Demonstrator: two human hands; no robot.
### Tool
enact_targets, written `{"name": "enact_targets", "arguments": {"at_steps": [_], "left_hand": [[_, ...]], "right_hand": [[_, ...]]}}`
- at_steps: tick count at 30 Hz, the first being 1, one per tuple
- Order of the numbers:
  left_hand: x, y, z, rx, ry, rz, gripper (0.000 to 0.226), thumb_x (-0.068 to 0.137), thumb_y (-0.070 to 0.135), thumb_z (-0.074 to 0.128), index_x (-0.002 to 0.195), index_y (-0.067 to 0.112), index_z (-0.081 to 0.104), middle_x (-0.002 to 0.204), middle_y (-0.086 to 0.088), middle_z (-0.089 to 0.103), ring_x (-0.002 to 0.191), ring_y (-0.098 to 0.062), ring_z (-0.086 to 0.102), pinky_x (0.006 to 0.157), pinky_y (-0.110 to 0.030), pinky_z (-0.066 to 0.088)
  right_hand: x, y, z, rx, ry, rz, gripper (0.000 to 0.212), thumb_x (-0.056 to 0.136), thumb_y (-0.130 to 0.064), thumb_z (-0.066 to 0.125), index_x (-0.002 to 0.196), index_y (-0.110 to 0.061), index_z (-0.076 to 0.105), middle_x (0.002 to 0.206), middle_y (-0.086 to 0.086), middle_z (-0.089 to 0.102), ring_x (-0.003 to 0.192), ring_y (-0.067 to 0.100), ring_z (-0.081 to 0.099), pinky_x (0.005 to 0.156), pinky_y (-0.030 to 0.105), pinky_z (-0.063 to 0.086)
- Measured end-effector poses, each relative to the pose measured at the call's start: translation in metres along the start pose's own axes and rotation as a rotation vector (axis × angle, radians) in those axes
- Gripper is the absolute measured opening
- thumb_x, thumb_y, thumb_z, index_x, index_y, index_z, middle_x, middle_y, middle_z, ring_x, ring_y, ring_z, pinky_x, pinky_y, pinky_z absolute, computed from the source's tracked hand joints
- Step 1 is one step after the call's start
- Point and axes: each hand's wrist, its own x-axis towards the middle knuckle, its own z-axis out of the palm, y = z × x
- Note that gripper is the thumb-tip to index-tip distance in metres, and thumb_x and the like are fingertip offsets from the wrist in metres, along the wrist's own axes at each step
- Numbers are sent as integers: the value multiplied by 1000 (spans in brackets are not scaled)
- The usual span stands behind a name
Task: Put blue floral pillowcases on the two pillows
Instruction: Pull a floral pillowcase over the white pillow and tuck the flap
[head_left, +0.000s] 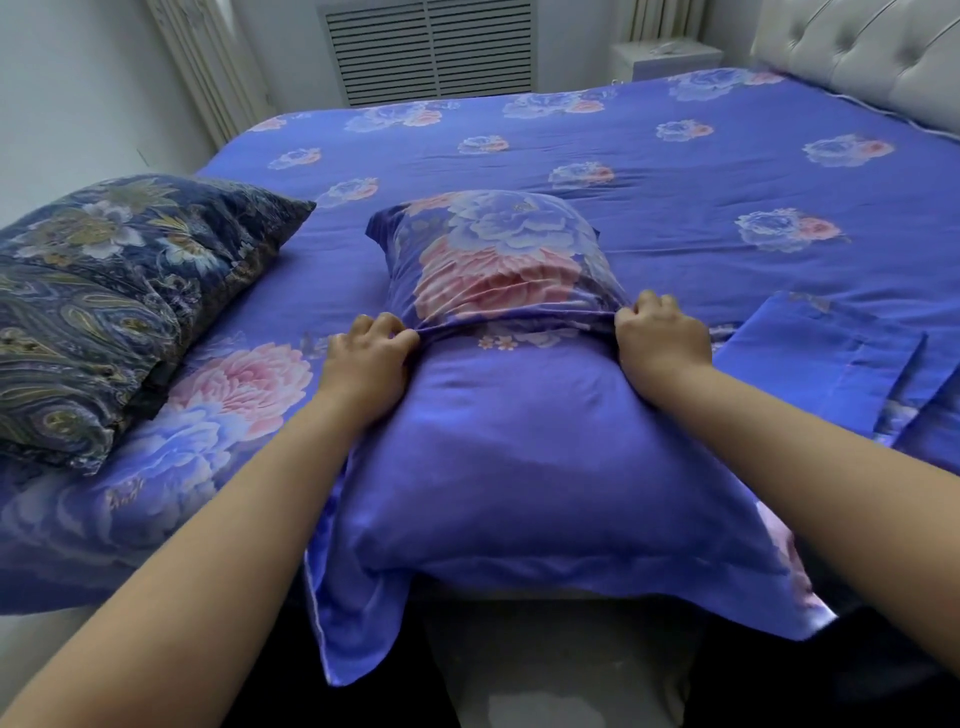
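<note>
A pillow lies at the bed's near edge inside a blue floral pillowcase (519, 467). Its far end (493, 249) shows a large pink and blue flower print and sticks out past the bunched edge of the case. My left hand (366, 358) grips that bunched edge on the left side. On the right side, my right hand (660, 338) grips the same edge. A second pillow (104, 291) in a dark navy paisley and floral cover rests at the left. A folded blue pillowcase (831, 358) lies flat on the bed to the right.
The bed (623, 156) is covered with a blue floral sheet. A tufted white headboard (872, 57) stands at the far right. A white nightstand (665, 57) and a louvred radiator cover (431, 52) are by the far wall. The floor shows below the bed edge.
</note>
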Motion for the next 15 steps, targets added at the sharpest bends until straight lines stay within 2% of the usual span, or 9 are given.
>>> {"name": "enact_targets", "arguments": {"at_steps": [2,3,6,9,12,14,15], "left_hand": [[-4,-4,-8,38,-174,62,35,90,31,50,125,31,54,128,-4,42,117,-31,40,90,-46,37],[-5,-6,-11,66,-255,70,37,89,35,50,126,34,52,129,-4,39,119,-30,37,95,-49,34],[-3,-11,-13,146,-413,30,36,87,37,49,122,36,54,128,-3,36,121,-28,31,102,-56,30],[1,-8,-14,201,-481,24,33,87,31,48,119,31,57,122,-5,38,119,-29,31,102,-61,26],[4,-6,-22,221,-501,27,31,84,19,49,113,26,60,117,-6,43,116,-29,36,103,-61,25],[6,-8,-21,226,-396,1,25,83,17,49,103,22,63,108,-5,51,111,-27,45,102,-55,26],[6,-11,-18,216,-277,-20,21,83,18,49,97,19,64,102,-6,54,104,-27,51,99,-51,29]], "right_hand": [[-2,1,-7,-73,-232,17,36,93,-8,40,127,-9,52,131,16,44,121,35,43,84,40,42],[-2,2,-10,-131,-330,-4,37,93,-12,41,129,-13,51,133,14,44,122,33,45,87,39,41],[1,4,-12,-282,-437,-68,39,93,-19,42,131,-20,49,134,10,43,122,32,46,91,41,45],[8,1,-6,-273,-357,-50,39,96,-15,39,133,-18,49,133,11,40,122,34,45,92,41,44],[11,7,2,-189,-216,-38,36,95,-8,38,127,-10,54,124,12,47,115,35,52,80,37,42],[11,19,9,-128,-94,-40,30,93,-10,42,117,-7,60,113,13,54,105,34,59,71,35,39],[10,26,14,-89,-26,-37,27,92,-13,45,112,-5,61,109,15,56,99,35,61,68,34,37]]}}
